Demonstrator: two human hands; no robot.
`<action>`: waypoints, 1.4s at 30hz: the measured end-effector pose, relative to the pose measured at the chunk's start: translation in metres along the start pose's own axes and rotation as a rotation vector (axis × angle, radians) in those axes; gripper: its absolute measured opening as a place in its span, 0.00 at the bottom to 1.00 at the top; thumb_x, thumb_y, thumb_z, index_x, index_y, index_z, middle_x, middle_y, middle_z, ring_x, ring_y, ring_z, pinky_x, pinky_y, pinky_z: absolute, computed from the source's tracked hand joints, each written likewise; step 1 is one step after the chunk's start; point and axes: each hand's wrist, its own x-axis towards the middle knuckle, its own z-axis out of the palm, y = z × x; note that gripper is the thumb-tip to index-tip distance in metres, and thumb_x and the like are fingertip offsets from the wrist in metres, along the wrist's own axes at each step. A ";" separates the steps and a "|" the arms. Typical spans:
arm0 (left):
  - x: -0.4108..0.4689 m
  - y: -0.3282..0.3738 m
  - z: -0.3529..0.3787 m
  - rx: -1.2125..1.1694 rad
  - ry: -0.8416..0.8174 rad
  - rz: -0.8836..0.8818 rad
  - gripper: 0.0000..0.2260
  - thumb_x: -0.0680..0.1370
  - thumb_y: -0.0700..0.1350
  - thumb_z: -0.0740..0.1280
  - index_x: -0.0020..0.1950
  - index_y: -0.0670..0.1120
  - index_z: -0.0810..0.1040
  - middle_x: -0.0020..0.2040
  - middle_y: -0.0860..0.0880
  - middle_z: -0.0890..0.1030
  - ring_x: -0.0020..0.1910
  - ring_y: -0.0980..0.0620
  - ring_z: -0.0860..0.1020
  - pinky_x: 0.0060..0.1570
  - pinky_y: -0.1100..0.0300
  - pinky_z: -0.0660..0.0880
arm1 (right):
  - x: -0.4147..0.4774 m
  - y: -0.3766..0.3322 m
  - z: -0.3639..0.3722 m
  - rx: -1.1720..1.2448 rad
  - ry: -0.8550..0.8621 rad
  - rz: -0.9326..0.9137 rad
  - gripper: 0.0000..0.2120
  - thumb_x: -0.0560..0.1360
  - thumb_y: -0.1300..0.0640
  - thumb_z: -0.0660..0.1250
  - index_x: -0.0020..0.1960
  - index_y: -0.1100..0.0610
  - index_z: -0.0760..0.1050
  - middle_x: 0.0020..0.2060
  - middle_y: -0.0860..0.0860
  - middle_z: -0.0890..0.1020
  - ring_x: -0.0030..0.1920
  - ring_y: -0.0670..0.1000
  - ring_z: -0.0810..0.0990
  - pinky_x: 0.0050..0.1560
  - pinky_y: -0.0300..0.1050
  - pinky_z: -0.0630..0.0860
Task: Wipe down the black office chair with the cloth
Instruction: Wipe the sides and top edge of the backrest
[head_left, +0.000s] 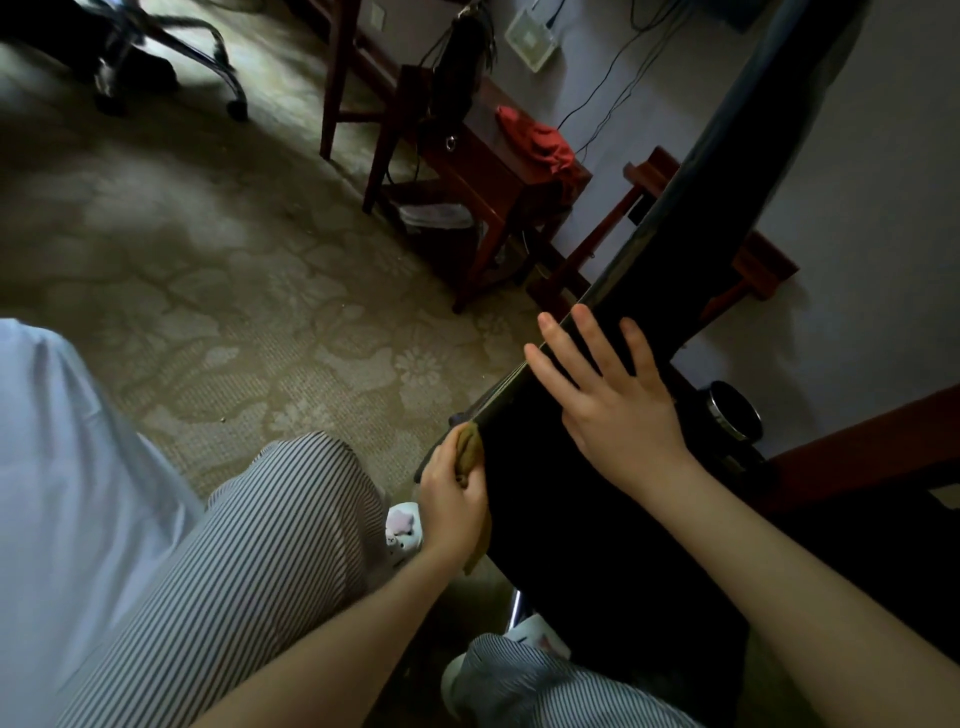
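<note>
The black office chair (582, 509) fills the lower right, its long dark back running up toward the top right. My left hand (451, 506) grips a mustard-yellow cloth (468, 451) and holds it against the chair's left edge. My right hand (613, 400) lies flat on the black surface with fingers spread and straight, a little above and right of the cloth. Part of the cloth hangs below my left hand.
Patterned carpet (234, 249) spreads to the left. A dark red wooden table (498, 171) with a red cloth (540, 140) and cables stands at the back. Another wheeled chair base (171, 57) is at top left. My striped trouser legs (244, 561) and slippers are below.
</note>
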 end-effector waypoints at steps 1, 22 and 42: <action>0.001 -0.007 -0.001 0.001 -0.002 -0.028 0.20 0.75 0.34 0.63 0.66 0.46 0.74 0.55 0.59 0.75 0.57 0.58 0.74 0.53 0.77 0.64 | 0.000 -0.002 0.000 -0.002 -0.014 -0.008 0.28 0.69 0.57 0.70 0.68 0.57 0.71 0.71 0.56 0.66 0.72 0.58 0.56 0.73 0.57 0.41; 0.040 -0.008 0.015 0.050 -0.009 0.078 0.24 0.72 0.42 0.61 0.68 0.46 0.71 0.57 0.53 0.77 0.57 0.60 0.72 0.57 0.66 0.69 | 0.006 -0.033 0.034 -0.066 -0.176 -0.060 0.31 0.70 0.49 0.70 0.70 0.55 0.69 0.71 0.57 0.67 0.73 0.58 0.55 0.72 0.58 0.42; 0.102 -0.100 0.018 -0.183 0.054 -0.824 0.11 0.78 0.39 0.58 0.59 0.41 0.73 0.47 0.43 0.77 0.49 0.43 0.76 0.54 0.49 0.73 | 0.017 -0.034 0.076 -0.012 -0.116 -0.099 0.27 0.69 0.57 0.68 0.67 0.57 0.71 0.67 0.59 0.63 0.71 0.59 0.57 0.71 0.61 0.41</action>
